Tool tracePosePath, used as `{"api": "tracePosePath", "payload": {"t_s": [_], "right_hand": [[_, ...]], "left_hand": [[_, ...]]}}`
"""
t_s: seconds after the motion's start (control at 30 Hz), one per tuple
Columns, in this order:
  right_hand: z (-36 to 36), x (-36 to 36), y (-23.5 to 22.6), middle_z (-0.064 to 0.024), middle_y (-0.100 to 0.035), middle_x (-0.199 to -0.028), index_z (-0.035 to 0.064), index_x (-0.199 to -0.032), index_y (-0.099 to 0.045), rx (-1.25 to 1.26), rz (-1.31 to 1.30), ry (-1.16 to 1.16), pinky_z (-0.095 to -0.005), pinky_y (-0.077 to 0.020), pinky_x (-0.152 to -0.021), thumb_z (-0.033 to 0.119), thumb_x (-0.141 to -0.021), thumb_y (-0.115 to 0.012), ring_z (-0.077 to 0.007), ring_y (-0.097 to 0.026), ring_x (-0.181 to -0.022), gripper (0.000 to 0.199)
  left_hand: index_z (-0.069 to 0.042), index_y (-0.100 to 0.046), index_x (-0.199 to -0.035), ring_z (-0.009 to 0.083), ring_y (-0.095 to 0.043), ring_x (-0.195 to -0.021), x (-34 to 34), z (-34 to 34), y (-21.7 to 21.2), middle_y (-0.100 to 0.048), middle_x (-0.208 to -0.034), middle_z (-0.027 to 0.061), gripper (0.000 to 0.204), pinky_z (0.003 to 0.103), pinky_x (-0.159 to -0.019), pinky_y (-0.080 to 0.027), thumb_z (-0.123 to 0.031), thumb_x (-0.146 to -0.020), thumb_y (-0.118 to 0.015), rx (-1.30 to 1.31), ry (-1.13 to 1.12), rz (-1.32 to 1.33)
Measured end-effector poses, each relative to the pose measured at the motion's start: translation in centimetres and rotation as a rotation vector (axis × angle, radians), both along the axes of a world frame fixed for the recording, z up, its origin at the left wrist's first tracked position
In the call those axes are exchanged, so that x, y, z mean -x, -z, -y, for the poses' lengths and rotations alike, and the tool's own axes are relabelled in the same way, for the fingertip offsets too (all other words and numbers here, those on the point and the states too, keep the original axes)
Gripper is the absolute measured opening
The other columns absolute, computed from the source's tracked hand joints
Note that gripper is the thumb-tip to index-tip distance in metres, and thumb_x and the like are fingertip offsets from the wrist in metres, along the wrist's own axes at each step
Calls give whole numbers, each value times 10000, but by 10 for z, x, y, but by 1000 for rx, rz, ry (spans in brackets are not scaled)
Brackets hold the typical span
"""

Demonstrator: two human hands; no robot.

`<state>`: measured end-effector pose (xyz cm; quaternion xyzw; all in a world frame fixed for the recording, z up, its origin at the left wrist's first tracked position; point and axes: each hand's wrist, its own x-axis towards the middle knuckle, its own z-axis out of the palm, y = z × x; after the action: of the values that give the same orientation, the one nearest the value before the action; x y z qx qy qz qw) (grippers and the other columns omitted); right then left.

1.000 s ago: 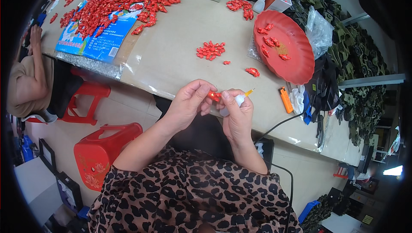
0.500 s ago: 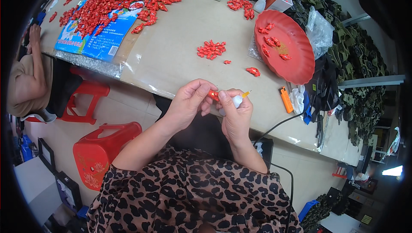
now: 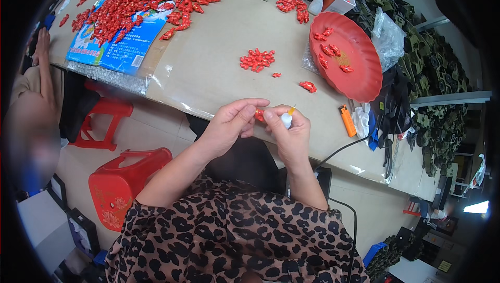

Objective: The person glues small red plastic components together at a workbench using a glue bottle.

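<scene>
In front of my body, at the table's near edge, my left hand pinches a small shiny red figurine between thumb and fingers. My right hand meets it there, thumb and index finger at the figurine's other side. Tucked in that same right hand is a small white squeeze bottle with a yellow nozzle and a thin tip pointing up. Beyond my hands lie a cluster of small red pieces, one loose red piece and a larger red figurine.
A scalloped red bowl holds several figurines on the right, near an orange lighter. A big heap of figurines covers blue printed cardboard at far left. A red stool stands left; another person's arm shows beyond.
The bottle has turned in my right hand, so its nozzle points up instead of out to the right. Both hands still hold the figurine area. The person at left has leaned.
</scene>
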<state>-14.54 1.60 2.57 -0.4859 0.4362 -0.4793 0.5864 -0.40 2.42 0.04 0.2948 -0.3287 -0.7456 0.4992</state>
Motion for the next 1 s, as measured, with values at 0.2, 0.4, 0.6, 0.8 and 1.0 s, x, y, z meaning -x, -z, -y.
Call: {"api": "tracePosePath", "payload": {"t_s": [0.2, 0.4, 0.6, 0.8, 1.0], "right_hand": [[8, 8, -10, -50, -591, -750, -20, -786, -587, -110, 90, -100, -188, -427, -626, 25, -757, -598, -75, -534, -679, 54], [6, 6, 1, -32, -580, -729, -9, -773, -590, -57, 81, -88, -180, -409, -602, 30, -750, -609, -63, -517, -662, 50], [2, 2, 14, -13, -550, -687, 7, -744, -592, 88, -1, -41, -176, -374, -563, 45, -740, -622, -49, -483, -630, 49], [1, -4, 11, -13, -524, -658, 3, -723, -595, 98, -53, -1, -188, -367, -545, 42, -730, -624, -61, -470, -610, 49], [2, 1, 11, -46, -564, -717, 0, -766, -588, 164, -98, -65, -194, -392, -586, 8, -737, -607, -75, -505, -656, 36]], "left_hand": [[-6, -462, -1119, 53, -330, -550, -3, 1, 0, -391, -663, -27, 314, 186, -505, -315, -214, -892, -401, -27, 67, -44], [2, -432, -1149, 49, -340, -584, -8, 0, -2, -419, -730, -21, 334, 187, -528, -326, -194, -879, -426, -16, 124, -24], [4, -442, -1131, 46, -351, -588, -6, 0, 0, -444, -763, -14, 309, 182, -523, -318, -170, -878, -416, -17, 130, -49], [21, -446, -1112, 50, -345, -573, -7, -2, -1, -460, -773, -4, 280, 179, -512, -304, -97, -866, -386, -51, 100, -67], [34, -443, -1111, 46, -332, -571, -5, 0, -5, -440, -724, -10, 284, 183, -512, -295, -98, -866, -385, -21, 94, -44]]}}
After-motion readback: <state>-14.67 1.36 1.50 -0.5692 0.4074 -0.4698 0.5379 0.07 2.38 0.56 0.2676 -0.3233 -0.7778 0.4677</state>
